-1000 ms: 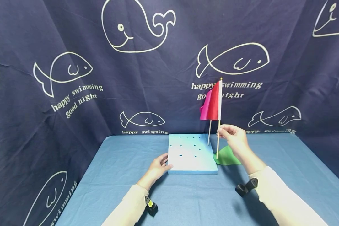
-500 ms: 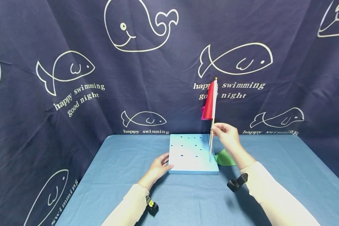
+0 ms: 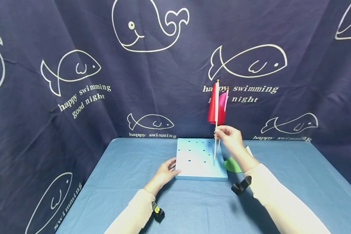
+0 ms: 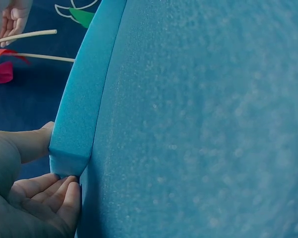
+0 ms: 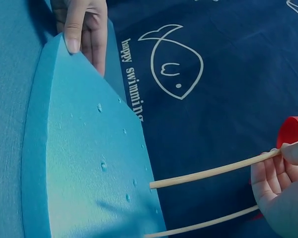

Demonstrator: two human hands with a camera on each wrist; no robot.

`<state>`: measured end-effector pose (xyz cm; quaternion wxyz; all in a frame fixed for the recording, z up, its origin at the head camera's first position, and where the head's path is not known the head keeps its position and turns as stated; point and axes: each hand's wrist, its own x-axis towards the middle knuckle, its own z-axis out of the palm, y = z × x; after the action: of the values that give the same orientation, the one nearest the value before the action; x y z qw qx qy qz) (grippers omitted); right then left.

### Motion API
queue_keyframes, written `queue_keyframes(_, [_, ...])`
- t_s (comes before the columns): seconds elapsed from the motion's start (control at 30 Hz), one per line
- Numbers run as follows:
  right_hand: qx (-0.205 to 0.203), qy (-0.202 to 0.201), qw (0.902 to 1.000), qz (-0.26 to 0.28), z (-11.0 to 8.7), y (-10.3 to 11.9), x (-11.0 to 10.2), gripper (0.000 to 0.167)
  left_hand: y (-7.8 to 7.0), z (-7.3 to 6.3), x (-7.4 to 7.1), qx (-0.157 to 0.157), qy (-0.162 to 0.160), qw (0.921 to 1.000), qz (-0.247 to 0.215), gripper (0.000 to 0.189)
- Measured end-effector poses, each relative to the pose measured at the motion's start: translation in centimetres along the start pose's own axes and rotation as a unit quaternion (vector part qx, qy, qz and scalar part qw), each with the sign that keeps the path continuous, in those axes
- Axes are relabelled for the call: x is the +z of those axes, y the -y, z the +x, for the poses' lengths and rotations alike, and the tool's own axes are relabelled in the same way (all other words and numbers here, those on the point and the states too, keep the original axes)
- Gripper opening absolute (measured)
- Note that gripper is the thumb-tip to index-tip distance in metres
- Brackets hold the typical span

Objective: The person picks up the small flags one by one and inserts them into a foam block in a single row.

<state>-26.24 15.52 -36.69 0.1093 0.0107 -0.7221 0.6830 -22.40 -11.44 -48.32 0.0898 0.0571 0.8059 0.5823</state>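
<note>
My right hand [image 3: 231,138] pinches the thin wooden stick [image 5: 213,172] of a red flag [image 3: 212,105], holding it nearly upright over the right part of a light blue foam board [image 3: 199,170] dotted with small holes. The stick's lower tip points at the board; whether it touches is hard to tell. Just behind, a magenta flag [image 3: 222,99] stands on its own stick at the board's right side, partly covered by the red one. At the board's left edge, my left hand [image 3: 164,171] grips with the thumb on top and the fingers [image 4: 57,196] against the side and underside.
A green flag [image 3: 232,165] lies on the blue cloth-covered table [image 3: 128,162], right of the board and partly behind my right forearm. A dark blue curtain [image 3: 152,84] with white fish drawings hangs behind the table.
My right hand has carried the red flag leftward, from beside the board's right edge to over its holes. The left hand keeps its hold on the board.
</note>
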Motion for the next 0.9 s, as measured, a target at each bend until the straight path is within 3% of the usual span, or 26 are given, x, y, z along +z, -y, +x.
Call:
queue_keyframes(0.4, [0.002,0.002,0.9997,0.025,1.0,-0.2,2.1,0.026,-0.5,-0.1,-0.1,0.001,-0.003,0.9999,0.014,0.061])
queue_keyframes(0.9, [-0.036,-0.024,0.9990,0.003,2.8,-1.8,3.3,0.025,-0.1,0.2,0.0,-0.002,-0.001,1.0000,0.005,0.061])
